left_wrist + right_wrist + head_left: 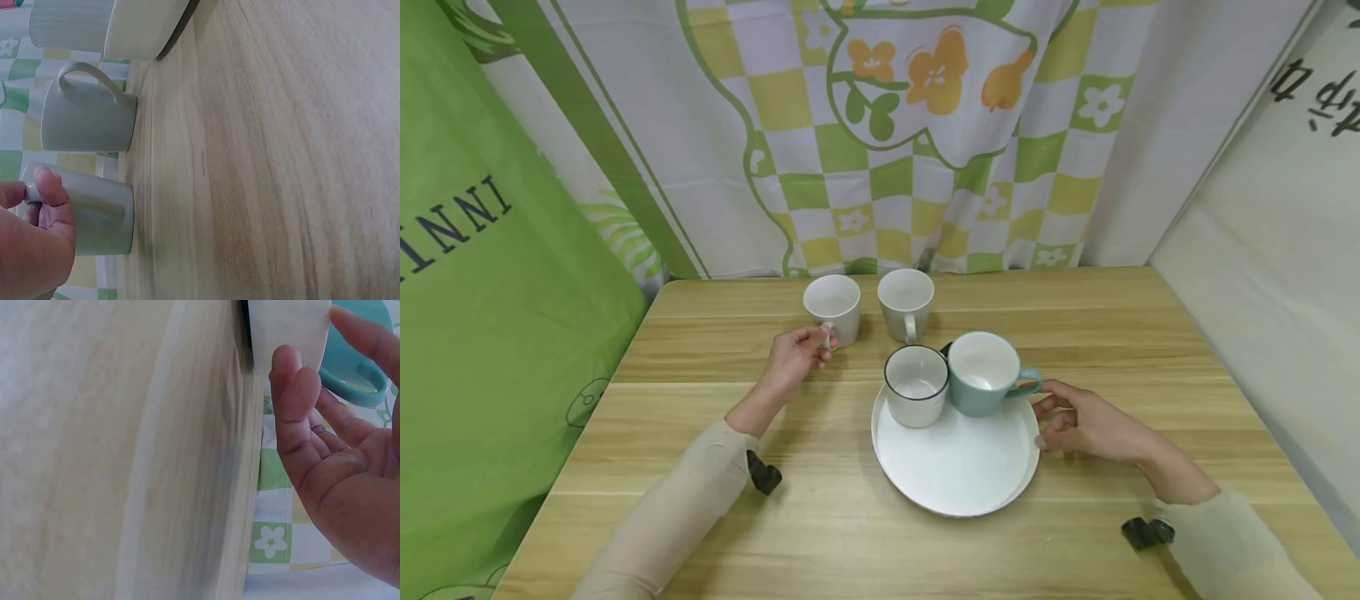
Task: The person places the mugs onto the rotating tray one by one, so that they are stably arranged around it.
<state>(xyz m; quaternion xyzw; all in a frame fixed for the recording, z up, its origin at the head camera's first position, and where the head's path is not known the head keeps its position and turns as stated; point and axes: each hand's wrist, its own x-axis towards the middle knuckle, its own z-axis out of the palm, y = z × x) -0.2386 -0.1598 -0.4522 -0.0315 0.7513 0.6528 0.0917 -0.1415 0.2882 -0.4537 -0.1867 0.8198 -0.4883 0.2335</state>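
Observation:
At the back of the table, my left hand [797, 358] pinches the handle of a white mug [847, 317]; thumb and fingers close round that handle in the left wrist view. A second white mug [897, 315] stands just right of it, its handle facing me. A round white tray [958, 479] carries a dark-rimmed white cup [916, 408] and a teal mug [976, 398], side by side on its far half. My right hand [1093, 421] is at the tray's right edge, loosely bent fingers against the tray wall [287, 325], close to the teal handle [362, 394].
A wooden table [820, 517] carries everything. A patterned curtain [910, 192] hangs along its back edge, a green cloth [497, 275] at the left and a white cloth [1262, 275] at the right. A small dark object shows behind the two cups on the tray.

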